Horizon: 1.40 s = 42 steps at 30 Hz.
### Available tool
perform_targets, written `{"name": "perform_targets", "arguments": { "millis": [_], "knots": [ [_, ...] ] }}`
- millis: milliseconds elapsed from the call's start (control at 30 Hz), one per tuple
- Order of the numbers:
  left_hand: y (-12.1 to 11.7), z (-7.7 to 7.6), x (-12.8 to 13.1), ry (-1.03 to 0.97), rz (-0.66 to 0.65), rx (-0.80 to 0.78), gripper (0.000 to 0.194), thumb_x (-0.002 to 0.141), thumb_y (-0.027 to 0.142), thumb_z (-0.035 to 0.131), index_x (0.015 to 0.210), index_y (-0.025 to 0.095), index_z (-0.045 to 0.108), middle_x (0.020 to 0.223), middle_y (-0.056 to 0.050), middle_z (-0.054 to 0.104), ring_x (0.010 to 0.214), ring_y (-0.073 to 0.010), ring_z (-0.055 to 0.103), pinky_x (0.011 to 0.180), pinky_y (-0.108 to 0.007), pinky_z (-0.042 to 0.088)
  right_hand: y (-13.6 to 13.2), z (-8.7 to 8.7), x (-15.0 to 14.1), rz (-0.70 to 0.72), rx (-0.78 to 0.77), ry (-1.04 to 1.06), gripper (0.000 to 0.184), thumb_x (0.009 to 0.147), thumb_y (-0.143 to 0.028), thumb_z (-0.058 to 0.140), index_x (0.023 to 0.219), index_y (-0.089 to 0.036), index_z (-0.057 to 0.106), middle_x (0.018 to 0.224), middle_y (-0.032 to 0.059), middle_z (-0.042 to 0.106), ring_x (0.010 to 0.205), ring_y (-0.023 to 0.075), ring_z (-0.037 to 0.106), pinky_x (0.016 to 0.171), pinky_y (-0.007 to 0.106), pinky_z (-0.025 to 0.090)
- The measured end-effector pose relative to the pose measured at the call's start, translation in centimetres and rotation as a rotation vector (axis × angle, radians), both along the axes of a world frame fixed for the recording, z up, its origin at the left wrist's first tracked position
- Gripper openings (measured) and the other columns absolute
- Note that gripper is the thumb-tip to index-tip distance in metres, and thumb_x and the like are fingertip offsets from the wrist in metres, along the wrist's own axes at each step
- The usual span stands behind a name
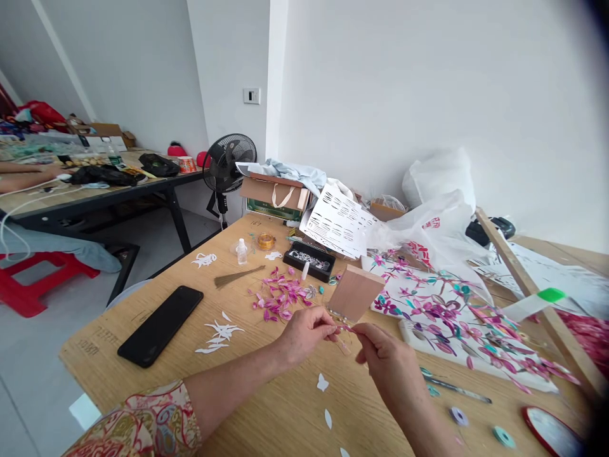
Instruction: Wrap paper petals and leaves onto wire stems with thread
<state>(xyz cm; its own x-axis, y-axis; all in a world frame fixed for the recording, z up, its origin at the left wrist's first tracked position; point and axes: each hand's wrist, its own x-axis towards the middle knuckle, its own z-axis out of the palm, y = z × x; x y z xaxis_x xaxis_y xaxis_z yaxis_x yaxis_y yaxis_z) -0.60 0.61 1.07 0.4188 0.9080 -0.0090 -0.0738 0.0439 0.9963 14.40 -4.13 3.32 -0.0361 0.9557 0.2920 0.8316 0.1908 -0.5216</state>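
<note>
1. Pinched between both hands, right of centre and just above the wooden table (266, 406): a slender pink piece (343, 328), too small to tell exactly what kind.
2. Lying roughly left to right along its long axis, bridging the short gap between fingertips; gripped at both ends, so neither hand clearly nearer.
3. Reaching in from the near left with the left hand (309, 327): thumb and forefinger pressed together in a narrow pinch at the left end, forearm slanting away from the viewer, patterned sleeve (152, 419) around the arm near the elbow.
4. Reaching in from the near right with the right hand (387, 355): back of the hand toward the viewer, thumb and forefinger closed narrowly at the right end, remaining fingers curled beneath.
5. Just beyond the pinch: a tilted wooden block (356, 293); cannot tell whether touching the piece.
6. Farther away and left of the block: loose pink petals (280, 295), heaped on the tabletop.
7. Nearer than the hands, between the forearms: a white butterfly-shaped cutout (322, 383) and a white leaf-shaped cutout (328, 419).
8. Right, beyond the right hand: pink-and-teal flower sprays (471, 331), spread over a white slab (542, 383).
</note>
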Motion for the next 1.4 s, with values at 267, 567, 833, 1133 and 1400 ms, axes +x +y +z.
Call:
{"name": "perform_targets", "arguments": {
  "millis": [267, 567, 833, 1133, 1400],
  "knots": [
    [-0.3, 0.8, 0.1, -0.045, 0.01, -0.08, 0.025, 0.061, 0.035, 0.064, 0.063, 0.012, 0.054, 0.057, 0.0, 0.057, 0.058, -0.0115, 0.054, 0.061, -0.026, 0.043, 0.7, -0.4, 1.3, 0.135, 0.211, -0.382, 0.032, 0.079, -0.011, 0.032, 0.091, -0.021, 0.06, 0.099, 0.0083, 0.061, 0.082, 0.017, 0.06, 0.059, 0.024, 0.046],
    [0.0, 0.2, 0.1, -0.082, 0.047, -0.073, 0.018, 0.065, 0.029, 0.06, 0.063, 0.012, 0.053, 0.063, -0.001, 0.059, 0.061, -0.011, 0.056, 0.062, -0.024, 0.044, -2.4, 1.1, 0.4, -0.267, 0.146, -0.056, 0.027, 0.078, -0.036, 0.039, 0.085, -0.02, 0.06, 0.068, 0.0037, 0.063, 0.055, 0.0147, 0.058, 0.047, 0.024, 0.042],
    [-0.3, -0.1, -0.1, -0.056, 0.034, -0.004, 0.016, 0.069, 0.028, 0.057, 0.067, 0.012, 0.055, 0.064, -0.002, 0.059, 0.064, -0.0123, 0.057, 0.064, -0.027, 0.046, -1.5, -1.6, -2.4, -0.174, -0.275, 0.591, 0.037, 0.075, -0.046, 0.042, 0.097, -0.018, 0.051, 0.061, 0.0024, 0.063, 0.053, 0.0173, 0.06, 0.038, 0.022, 0.038],
    [-0.6, 0.0, 0.1, -0.009, 0.002, -0.007, 0.014, 0.069, 0.026, 0.058, 0.067, 0.012, 0.056, 0.063, -0.001, 0.06, 0.062, -0.0115, 0.056, 0.064, -0.025, 0.045, -0.8, 0.2, 0.2, 0.017, 0.038, -0.222, 0.034, 0.085, -0.036, 0.031, 0.068, -0.021, 0.055, 0.061, 0.0022, 0.059, 0.054, 0.0137, 0.054, 0.049, 0.022, 0.034],
    [0.0, 0.1, 0.2, -0.039, 0.031, -0.005, 0.013, 0.069, 0.024, 0.056, 0.066, 0.012, 0.055, 0.064, -0.001, 0.059, 0.062, -0.0108, 0.056, 0.063, -0.023, 0.043, -2.0, 0.7, 0.0, -0.095, 0.126, -0.078, 0.029, 0.082, -0.037, 0.036, 0.096, -0.023, 0.057, 0.052, -0.0013, 0.061, 0.043, 0.0137, 0.056, 0.042, 0.022, 0.036]
  ]
}}
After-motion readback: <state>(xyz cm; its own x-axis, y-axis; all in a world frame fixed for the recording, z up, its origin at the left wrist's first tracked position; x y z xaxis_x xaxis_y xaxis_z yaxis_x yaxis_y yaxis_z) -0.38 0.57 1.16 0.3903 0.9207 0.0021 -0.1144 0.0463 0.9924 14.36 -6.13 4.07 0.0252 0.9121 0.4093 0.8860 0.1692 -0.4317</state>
